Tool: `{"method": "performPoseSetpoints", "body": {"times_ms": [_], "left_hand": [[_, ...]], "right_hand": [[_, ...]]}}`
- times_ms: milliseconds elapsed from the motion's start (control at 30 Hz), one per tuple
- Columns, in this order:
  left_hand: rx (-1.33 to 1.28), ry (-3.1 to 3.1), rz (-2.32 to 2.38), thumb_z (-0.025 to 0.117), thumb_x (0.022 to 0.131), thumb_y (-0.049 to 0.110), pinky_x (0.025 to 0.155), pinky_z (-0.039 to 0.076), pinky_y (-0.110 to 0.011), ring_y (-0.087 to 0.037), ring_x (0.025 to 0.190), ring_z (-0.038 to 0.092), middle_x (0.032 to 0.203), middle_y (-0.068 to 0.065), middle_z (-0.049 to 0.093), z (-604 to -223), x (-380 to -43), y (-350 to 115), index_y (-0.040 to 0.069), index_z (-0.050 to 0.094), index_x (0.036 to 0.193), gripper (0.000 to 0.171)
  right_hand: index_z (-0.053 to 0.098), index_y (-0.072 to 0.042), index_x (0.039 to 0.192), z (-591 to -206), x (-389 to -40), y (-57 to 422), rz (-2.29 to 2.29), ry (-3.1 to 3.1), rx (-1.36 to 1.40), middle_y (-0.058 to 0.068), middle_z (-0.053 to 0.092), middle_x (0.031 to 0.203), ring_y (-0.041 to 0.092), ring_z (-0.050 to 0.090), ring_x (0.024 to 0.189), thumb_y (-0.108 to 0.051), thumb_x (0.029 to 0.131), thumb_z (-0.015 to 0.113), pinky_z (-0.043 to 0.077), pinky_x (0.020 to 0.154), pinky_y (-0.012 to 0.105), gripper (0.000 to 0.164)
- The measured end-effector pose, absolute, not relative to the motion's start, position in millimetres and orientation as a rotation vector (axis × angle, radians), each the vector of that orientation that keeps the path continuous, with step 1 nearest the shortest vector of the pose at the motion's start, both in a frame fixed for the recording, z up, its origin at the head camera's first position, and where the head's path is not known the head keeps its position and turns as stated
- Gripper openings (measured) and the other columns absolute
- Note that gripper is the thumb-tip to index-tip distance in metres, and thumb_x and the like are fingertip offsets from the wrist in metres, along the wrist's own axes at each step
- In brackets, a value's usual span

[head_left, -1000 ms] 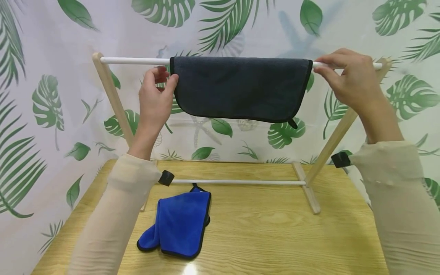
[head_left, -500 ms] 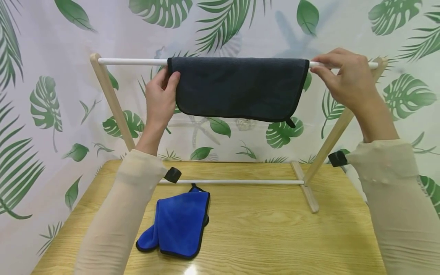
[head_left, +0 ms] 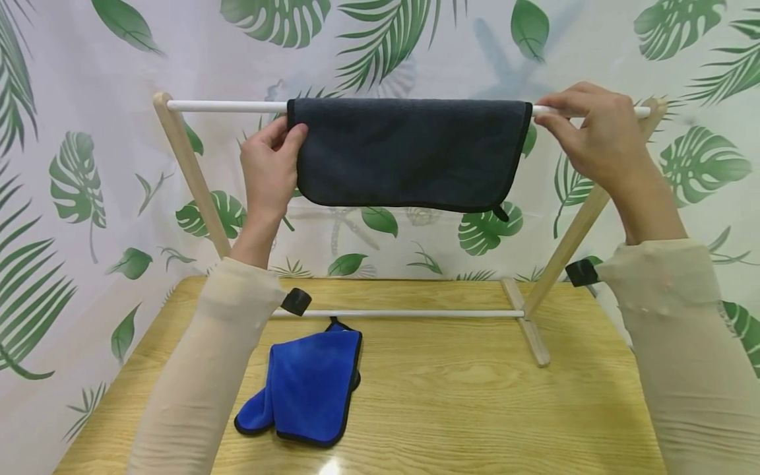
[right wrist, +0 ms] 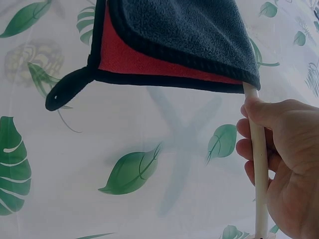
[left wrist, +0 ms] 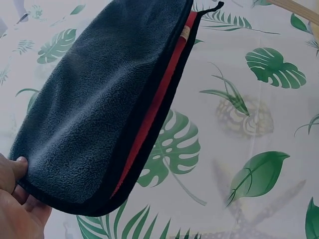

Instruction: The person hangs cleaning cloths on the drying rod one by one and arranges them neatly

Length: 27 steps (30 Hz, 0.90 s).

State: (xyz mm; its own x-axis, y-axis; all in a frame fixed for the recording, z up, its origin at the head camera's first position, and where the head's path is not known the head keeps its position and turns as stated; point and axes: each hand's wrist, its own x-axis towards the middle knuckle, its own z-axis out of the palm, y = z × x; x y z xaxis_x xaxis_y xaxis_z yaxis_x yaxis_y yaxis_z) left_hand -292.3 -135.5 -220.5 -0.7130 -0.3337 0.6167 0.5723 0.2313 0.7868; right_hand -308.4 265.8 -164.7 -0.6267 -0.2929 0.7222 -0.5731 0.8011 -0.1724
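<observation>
A dark grey towel (head_left: pixel 410 155) with black trim hangs folded over the white top rod (head_left: pixel 225 106) of a wooden rack. In both wrist views, the red inner face (right wrist: pixel 144 64) shows between its two layers. My left hand (head_left: pixel 267 168) pinches the towel's left edge just under the rod, thumb in front and fingers partly hidden behind. The left wrist view shows that same hand (left wrist: pixel 22 204) on the cloth. To the right of the towel, my right hand (head_left: pixel 608 135) grips the rod, its fingers curled round it close to the towel's edge.
A blue towel (head_left: pixel 315 386) with black trim lies folded on the wooden table (head_left: pixel 475 409), in front of the rack's lower rod (head_left: pixel 410 314). Slanted wooden posts (head_left: pixel 570 244) support the rack. Behind it hangs a leaf-patterned cloth (head_left: pixel 380 254).
My left hand has come in on the towel's left edge, and its fingers have gone behind the cloth. The right hand keeps its place on the rod. The view has shifted slightly.
</observation>
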Motion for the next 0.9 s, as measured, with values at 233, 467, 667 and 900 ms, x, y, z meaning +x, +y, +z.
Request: {"method": "performPoseSetpoints", "body": {"times_ms": [233, 467, 667, 900], "left_hand": [[-0.151, -1.807, -1.536, 0.069, 0.101, 0.016, 0.074, 0.054, -0.020, -0.015, 0.080, 0.066, 0.100, -0.015, 0.075, -216.8, -289.6, -139.7, -0.001, 0.076, 0.119, 0.026], [-0.099, -1.767, -1.562, 0.070, 0.100, 0.015, 0.070, 0.053, -0.019, -0.014, 0.074, 0.064, 0.089, -0.007, 0.073, -213.8, -286.0, -152.6, -0.002, 0.078, 0.113, 0.022], [-0.057, -1.744, -1.589, 0.070, 0.099, 0.013, 0.069, 0.052, -0.019, -0.011, 0.073, 0.064, 0.086, -0.002, 0.072, -212.0, -283.0, -166.6, -0.001, 0.079, 0.113, 0.021], [-0.019, -1.738, -1.575, 0.068, 0.101, 0.014, 0.070, 0.054, -0.019, -0.011, 0.075, 0.066, 0.088, -0.003, 0.071, -210.4, -280.0, -185.2, 0.001, 0.078, 0.115, 0.022]], "right_hand": [[0.073, 0.005, 0.121, -164.3, -308.1, 265.0, 0.544, -2.288, 0.622, 0.021, 0.069, 0.118, 0.037, 0.063, 0.105, -0.013, 0.103, 0.066, 0.034, 0.079, 0.012, 0.026], [0.073, 0.005, 0.120, -164.2, -308.1, 263.2, 0.527, -2.287, 0.613, 0.021, 0.070, 0.115, 0.023, 0.053, 0.092, -0.012, 0.103, 0.066, 0.032, 0.071, 0.016, 0.025], [0.072, 0.005, 0.121, -163.5, -307.3, 262.6, 0.542, -2.297, 0.609, 0.021, 0.070, 0.116, 0.027, 0.055, 0.096, -0.011, 0.103, 0.066, 0.033, 0.075, 0.019, 0.025], [0.073, 0.004, 0.121, -163.5, -306.7, 264.0, 0.524, -2.304, 0.597, 0.018, 0.070, 0.112, 0.008, 0.044, 0.080, -0.013, 0.103, 0.066, 0.031, 0.063, 0.015, 0.026]]}}
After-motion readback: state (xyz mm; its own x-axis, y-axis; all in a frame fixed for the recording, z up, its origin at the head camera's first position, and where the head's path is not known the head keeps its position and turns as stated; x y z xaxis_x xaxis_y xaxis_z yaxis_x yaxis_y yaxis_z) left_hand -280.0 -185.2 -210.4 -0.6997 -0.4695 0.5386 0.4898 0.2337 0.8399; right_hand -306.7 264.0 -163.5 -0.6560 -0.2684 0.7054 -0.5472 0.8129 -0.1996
